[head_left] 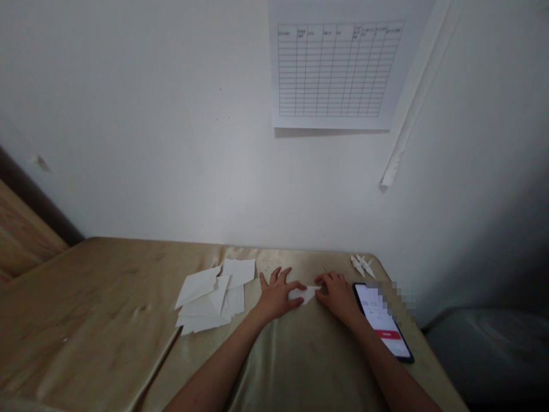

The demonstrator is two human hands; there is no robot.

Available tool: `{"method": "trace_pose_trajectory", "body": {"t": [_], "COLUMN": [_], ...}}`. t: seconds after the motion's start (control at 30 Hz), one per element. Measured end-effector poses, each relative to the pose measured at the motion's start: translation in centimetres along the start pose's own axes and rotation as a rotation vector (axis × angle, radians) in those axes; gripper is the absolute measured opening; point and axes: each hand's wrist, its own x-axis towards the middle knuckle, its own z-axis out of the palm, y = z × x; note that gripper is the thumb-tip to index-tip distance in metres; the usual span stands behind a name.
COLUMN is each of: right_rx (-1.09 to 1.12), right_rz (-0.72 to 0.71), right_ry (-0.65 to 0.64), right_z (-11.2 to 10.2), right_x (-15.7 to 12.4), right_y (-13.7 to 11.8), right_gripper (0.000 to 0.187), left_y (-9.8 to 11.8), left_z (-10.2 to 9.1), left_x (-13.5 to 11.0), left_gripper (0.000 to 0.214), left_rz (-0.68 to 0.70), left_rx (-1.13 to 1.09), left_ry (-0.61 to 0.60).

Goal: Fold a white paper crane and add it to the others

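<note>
A small folded piece of white paper (309, 294) lies on the cloth-covered table between my hands, its outline roughly triangular. My left hand (278, 296) has thumb and index finger on the paper's left part, while its other fingers spread away over the cloth. At the paper's right tip, the thumb and index finger of my right hand (337, 294) come together on the corner. Fingers partly hide both ends of the paper. Left of my left hand lies a loose pile of white paper sheets (201, 313), some overlapping at angles.
A lit phone (386, 337) lies right of my right hand, near the table's edge. Behind it are small folded paper figures (362, 265). The table (107, 320) meets a white wall (171, 143) bearing a printed grid sheet (334, 74).
</note>
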Motion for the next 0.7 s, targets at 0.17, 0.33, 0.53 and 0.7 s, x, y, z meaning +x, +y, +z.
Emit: {"method": "trace_pose_trajectory", "body": {"t": [0.17, 0.33, 0.53, 0.7], "right_rx": [0.005, 0.007, -0.007, 0.002], "right_rz": [0.036, 0.032, 0.025, 0.01], "right_ry": [0.011, 0.022, 0.049, 0.028], "right_z": [0.1, 0.4, 0.9, 0.6], "right_x": [-0.4, -0.8, -1.1, -1.1], "right_y": [-0.8, -1.2, -1.8, -1.3], "right_gripper": [0.035, 0.049, 0.061, 0.063], "left_y": [0.1, 0.2, 0.2, 0.1], "left_z": [0.1, -0.1, -0.1, 0.1], "left_x": [0.0, 0.0, 0.0, 0.0], "left_gripper": [0.04, 0.041, 0.04, 0.039], "left_rz": [-0.001, -0.009, 0.001, -0.002], "left_rx": [-0.007, -0.011, -0.025, -0.025], "left_ry": [0.012, -0.001, 0.011, 0.016]}}
